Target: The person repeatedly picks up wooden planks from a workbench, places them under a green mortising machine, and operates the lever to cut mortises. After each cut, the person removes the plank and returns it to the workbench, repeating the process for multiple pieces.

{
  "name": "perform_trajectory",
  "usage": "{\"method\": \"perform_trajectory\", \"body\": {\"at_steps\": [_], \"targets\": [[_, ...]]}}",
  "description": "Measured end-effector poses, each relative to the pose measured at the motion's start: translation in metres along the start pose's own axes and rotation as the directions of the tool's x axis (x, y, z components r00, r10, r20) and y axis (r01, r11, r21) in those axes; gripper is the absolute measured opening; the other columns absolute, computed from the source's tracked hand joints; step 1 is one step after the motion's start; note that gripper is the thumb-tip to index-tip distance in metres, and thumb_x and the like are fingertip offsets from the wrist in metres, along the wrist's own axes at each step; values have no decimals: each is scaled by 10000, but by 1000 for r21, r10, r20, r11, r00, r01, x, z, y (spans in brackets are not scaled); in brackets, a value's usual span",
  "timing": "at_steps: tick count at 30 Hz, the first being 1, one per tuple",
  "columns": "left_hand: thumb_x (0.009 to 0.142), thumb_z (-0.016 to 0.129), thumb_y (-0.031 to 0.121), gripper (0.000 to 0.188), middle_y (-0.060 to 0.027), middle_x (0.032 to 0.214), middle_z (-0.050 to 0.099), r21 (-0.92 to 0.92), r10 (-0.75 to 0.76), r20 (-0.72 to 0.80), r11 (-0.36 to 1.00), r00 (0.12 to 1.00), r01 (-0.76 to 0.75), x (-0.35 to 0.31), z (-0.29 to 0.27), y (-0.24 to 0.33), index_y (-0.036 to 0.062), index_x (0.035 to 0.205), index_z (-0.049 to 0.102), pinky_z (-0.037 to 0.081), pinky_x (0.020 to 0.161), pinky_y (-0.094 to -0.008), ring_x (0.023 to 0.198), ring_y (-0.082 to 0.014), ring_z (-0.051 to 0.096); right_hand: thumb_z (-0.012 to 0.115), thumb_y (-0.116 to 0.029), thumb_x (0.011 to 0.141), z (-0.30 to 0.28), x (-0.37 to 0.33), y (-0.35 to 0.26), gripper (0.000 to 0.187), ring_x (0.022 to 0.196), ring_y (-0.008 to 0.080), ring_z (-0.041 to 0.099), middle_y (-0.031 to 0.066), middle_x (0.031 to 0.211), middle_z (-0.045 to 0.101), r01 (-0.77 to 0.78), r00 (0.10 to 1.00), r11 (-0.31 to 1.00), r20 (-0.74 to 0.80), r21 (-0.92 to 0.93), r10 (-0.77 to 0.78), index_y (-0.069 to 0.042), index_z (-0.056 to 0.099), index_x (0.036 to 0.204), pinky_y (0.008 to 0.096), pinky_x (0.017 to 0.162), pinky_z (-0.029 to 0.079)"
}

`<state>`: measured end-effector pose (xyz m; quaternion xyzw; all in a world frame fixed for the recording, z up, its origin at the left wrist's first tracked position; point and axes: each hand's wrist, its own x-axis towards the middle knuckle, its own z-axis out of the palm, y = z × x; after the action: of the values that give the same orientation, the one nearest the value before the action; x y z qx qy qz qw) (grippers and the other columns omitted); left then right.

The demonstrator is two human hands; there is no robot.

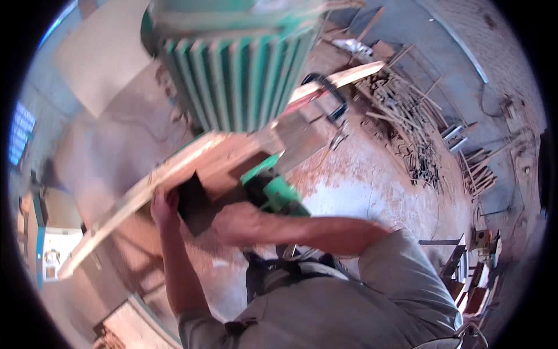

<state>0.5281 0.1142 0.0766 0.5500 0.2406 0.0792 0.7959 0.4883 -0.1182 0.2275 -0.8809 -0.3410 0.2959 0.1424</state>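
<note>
A long pale wooden board [136, 195] runs from lower left toward the upper right, passing under a large green finned motor housing [238, 84]. My left hand [166, 208] is at the near edge of the board, with its fingers curled up against it. Nearer to me, my right hand [237, 223] is closed over a dark flat surface, beside a bright green machine part [274, 187]. Blur hides what the right fingers hold, if anything. A dark block or opening [193, 195] lies between the two hands and the board.
A dark clamp-like frame [330, 96] stands by the board's far end. Heaps of wood offcuts [401, 116] lie on the dusty floor at far right. A large pale panel [104, 58] is at far left. More timber pieces [479, 273] stand at right, and another pale board [131, 326] is at lower left.
</note>
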Motion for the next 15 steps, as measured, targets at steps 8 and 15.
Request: {"method": "perform_trajectory", "body": {"at_steps": [8,15], "targets": [[938,479,295,433,-144,997,597,-161,84,-396,974,915,-159,-4,22,-7,-11,1242,443,518,641,-236,839,-194,612,533,-276,899,-119,-113,115,254,923,272,601,136,963,615,290,585,928,-810,236,23,-50,609,988,377,844,471],[937,481,292,420,-129,990,593,140,317,-373,948,872,-286,-11,7,-20,-30,1207,474,518,661,-281,810,-195,592,509,-467,885,-405,-293,73,430,798,230,573,92,878,612,563,128,821,-992,91,22,-60,579,1004,371,718,462]]}}
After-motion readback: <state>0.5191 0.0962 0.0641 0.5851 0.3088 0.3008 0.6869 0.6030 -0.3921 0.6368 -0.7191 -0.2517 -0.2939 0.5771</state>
